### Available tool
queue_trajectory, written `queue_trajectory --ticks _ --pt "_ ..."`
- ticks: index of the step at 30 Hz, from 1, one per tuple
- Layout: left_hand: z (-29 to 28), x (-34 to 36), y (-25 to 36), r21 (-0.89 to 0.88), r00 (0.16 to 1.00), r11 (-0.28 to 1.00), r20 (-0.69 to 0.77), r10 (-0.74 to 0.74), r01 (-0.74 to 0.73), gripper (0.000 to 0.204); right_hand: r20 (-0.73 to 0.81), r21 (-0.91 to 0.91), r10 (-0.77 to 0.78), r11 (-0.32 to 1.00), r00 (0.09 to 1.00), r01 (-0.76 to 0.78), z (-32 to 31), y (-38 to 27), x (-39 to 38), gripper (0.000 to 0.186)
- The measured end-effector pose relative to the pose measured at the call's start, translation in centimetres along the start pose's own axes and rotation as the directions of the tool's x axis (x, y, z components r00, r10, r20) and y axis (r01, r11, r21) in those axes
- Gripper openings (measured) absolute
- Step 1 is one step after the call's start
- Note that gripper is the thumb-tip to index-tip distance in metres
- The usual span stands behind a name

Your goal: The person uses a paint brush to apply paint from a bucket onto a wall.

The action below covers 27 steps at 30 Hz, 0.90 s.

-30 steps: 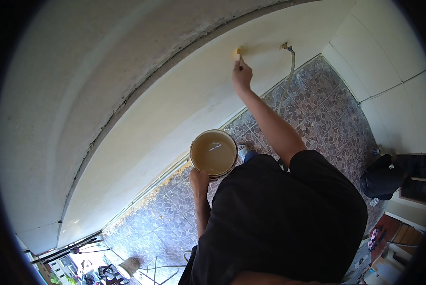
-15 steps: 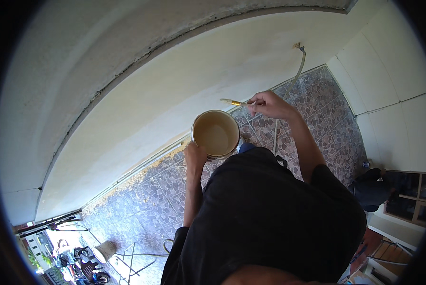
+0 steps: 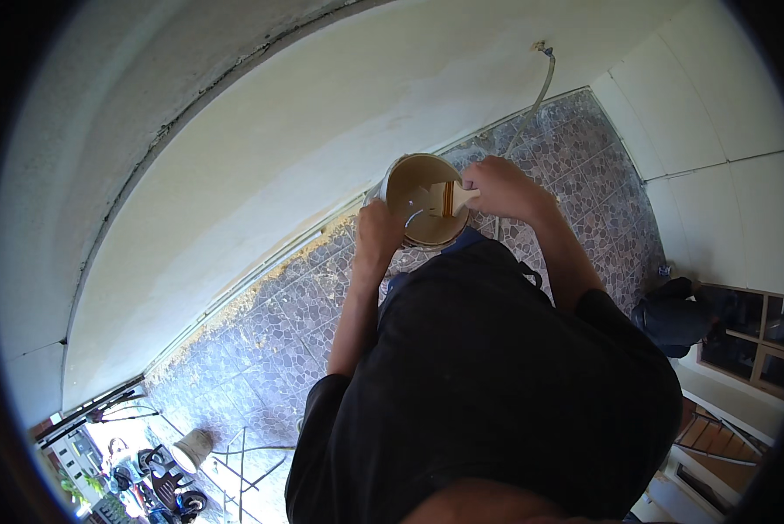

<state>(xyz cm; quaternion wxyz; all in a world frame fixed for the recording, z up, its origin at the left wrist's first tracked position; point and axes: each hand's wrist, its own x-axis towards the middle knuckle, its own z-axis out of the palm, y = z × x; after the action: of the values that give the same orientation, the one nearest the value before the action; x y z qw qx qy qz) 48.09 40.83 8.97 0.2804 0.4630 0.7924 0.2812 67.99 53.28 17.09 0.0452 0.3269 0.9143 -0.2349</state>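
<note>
Wall (image 3: 261,175): pale cream, curving across ten to one o'clock; a hose (image 3: 531,100) hangs from it at one o'clock.
Floor (image 3: 287,306): patterned stone tiles, below the wall.
Bucket (image 3: 422,201): round, cream paint inside, held chest-high at twelve o'clock, near the wall.
Left hand (image 3: 381,231): fingers wrapped round the bucket's near rim, steadying it.
Right hand (image 3: 501,188): fingers pinched on a brush (image 3: 444,199), its bristles lowered into the bucket, likely loading paint.
</note>
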Motion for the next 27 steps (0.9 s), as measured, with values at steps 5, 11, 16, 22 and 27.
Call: queue_trajectory --ticks 5,11,16,22,27 --pt "2.8 1.2 2.1 0.012 0.999 0.999 -0.012 0.042 -0.042 0.027 0.053 -0.203 0.003 0.979 0.999 0.008 0.9 2.9 1.3 0.011" --pt "7.2 4.0 6.0 0.100 1.000 0.995 -0.003 -0.031 0.031 0.029 0.042 -0.245 -0.027 0.969 0.999 0.036 1.7 7.5 3.4 0.005" --pt "10.2 6.4 9.8 0.098 0.997 0.992 0.026 -0.079 0.076 0.034 0.010 -0.243 -0.072 0.967 0.997 0.072 3.6 14.2 5.3 0.009" --pt "13.1 8.6 13.8 0.069 0.985 0.984 0.020 -0.169 0.167 0.039 0.175 -0.294 -0.035 0.952 0.984 0.086 1.3 18.7 6.5 0.010" --pt "14.5 9.2 15.7 0.077 0.981 0.979 0.017 -0.192 0.191 0.038 0.147 -0.259 -0.058 0.961 0.987 0.095 1.4 21.4 6.3 0.008"
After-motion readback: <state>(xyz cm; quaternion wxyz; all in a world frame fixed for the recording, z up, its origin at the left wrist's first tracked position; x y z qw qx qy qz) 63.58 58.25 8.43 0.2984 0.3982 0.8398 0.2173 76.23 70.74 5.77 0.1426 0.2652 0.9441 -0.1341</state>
